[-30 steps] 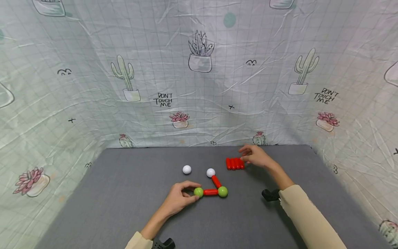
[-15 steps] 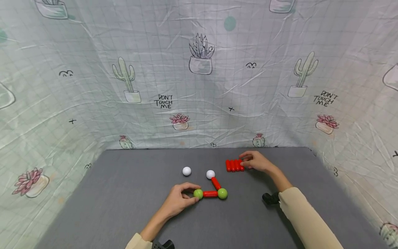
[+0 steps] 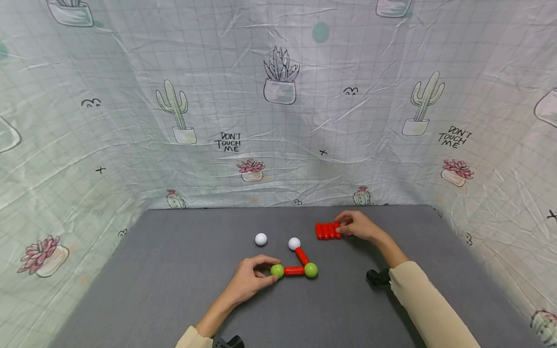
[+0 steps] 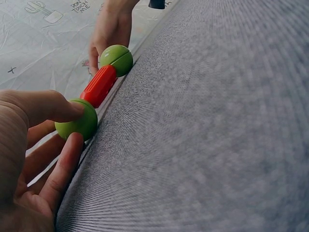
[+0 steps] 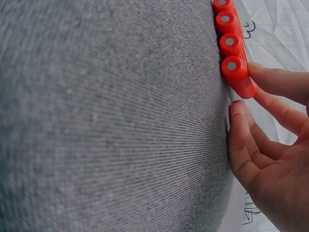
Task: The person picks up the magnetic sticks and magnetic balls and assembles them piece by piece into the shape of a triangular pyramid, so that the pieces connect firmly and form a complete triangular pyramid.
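Observation:
My left hand [image 3: 249, 280] pinches a green ball [image 4: 79, 126] between thumb and fingers. From that ball a red magnetic rod [image 3: 294, 271] runs right to a second green ball [image 3: 311, 270]. Another red rod [image 3: 302, 256] slants up from there to a white ball [image 3: 294, 243], forming an angled chain on the table. Further back, my right hand [image 3: 360, 226] is at the right end of a row of several red rods [image 3: 325, 231]. Its thumb and index finger pinch the end rod [image 5: 237, 76], which still lies against its neighbour; the other fingers curl below.
A loose white ball [image 3: 261, 239] lies left of the chain. The grey table [image 3: 174, 270] is bounded at the back and sides by a hanging cloth [image 3: 278, 145] with cactus prints. Black wrist straps with cameras are on both arms.
My right hand has come down slightly toward the front and taken hold of the end rod of the row. The left hand keeps its pinch on the green ball; the chain has not moved.

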Demonstrator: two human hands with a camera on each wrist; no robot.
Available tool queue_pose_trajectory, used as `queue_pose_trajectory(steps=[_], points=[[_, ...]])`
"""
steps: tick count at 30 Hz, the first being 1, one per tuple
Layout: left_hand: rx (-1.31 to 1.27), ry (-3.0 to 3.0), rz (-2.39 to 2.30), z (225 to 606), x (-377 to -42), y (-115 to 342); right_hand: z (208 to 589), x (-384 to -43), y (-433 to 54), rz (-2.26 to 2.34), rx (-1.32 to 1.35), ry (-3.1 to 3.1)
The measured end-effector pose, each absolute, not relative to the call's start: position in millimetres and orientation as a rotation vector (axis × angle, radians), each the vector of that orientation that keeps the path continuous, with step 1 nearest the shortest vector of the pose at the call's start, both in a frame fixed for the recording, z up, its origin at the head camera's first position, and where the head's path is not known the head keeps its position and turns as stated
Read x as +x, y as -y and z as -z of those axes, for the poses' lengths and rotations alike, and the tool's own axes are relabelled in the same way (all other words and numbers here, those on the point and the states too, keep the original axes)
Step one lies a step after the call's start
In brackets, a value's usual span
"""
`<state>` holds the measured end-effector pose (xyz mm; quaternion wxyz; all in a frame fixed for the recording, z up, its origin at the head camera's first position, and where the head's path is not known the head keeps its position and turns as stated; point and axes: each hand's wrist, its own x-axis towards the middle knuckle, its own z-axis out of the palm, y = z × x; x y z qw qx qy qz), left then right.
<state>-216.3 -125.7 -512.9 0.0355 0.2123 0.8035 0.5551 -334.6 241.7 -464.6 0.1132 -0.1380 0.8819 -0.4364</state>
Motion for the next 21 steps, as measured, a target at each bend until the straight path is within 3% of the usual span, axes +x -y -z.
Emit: queue_pose_trajectory(steps=[21], points=[[0.656,-2.471,-1.722,514.0,-216.0,126.1,458.8,-329.1,-240.0,1.408,-0.308,-2.500]])
